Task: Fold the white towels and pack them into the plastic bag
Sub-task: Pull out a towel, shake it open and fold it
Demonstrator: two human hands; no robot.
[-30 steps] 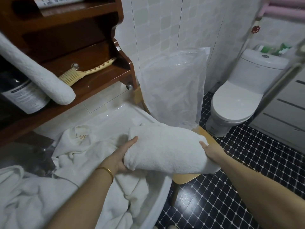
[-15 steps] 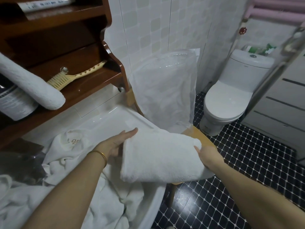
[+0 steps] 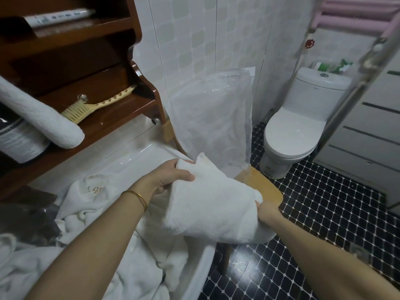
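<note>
A folded white towel [image 3: 213, 204] is held in the air between both hands, tilted with its far left corner raised. My left hand [image 3: 171, 177] grips that upper left corner, thumb on top. My right hand [image 3: 267, 212] grips the towel's right edge, its fingers mostly hidden under the cloth. The clear plastic bag [image 3: 213, 118] stands upright just beyond the towel, leaning on the tiled wall on a wooden stool [image 3: 264, 187]. More unfolded white towels [image 3: 91, 224] lie heaped in the white basin [image 3: 201, 265] at lower left.
A dark wooden shelf [image 3: 112, 118] at left carries a rolled white towel [image 3: 41, 118], a cream brush [image 3: 95, 106] and a dark bottle [image 3: 17, 139]. A white toilet [image 3: 298, 126] stands at right on the black mosaic floor [image 3: 324, 208], next to a grey cabinet [image 3: 368, 135].
The towel has turned from lying level to tilted, its left corner lifted toward the bag. My left hand moved from the towel's side up to that corner; my right hand dropped lower.
</note>
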